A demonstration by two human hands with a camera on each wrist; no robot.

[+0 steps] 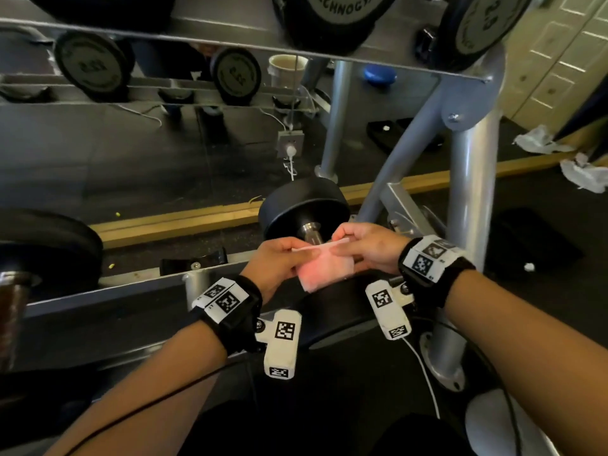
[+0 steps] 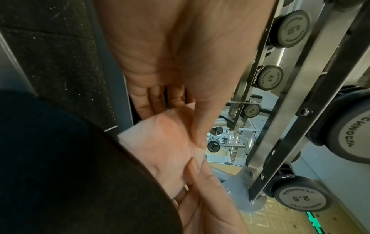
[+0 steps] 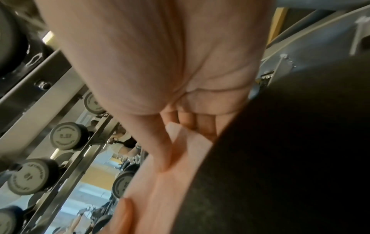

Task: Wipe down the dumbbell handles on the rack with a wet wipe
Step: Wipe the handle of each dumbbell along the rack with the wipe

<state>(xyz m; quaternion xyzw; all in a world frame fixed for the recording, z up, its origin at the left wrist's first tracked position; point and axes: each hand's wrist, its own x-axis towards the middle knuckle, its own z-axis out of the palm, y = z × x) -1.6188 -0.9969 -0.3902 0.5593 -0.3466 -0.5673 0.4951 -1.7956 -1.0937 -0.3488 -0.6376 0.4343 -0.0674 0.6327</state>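
Fingers [image 1: 307, 255] pinching wipe [image 1: 325, 268] edges, over dumbbell [image 1: 306, 209]

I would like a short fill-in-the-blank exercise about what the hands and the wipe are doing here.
1. The wet wipe is held by ____ hands.
2. The left hand and right hand hold it over a ____ handle.
3. The dumbbell heads are ____ in colour.

Missing words: both; metal; black

I read "2.5" on the gray end cap of a small dumbbell [image 2: 301, 198] low on the rack. Another cap [image 3: 26, 174] said "10", and one above it [image 3: 66, 136] "12.5".
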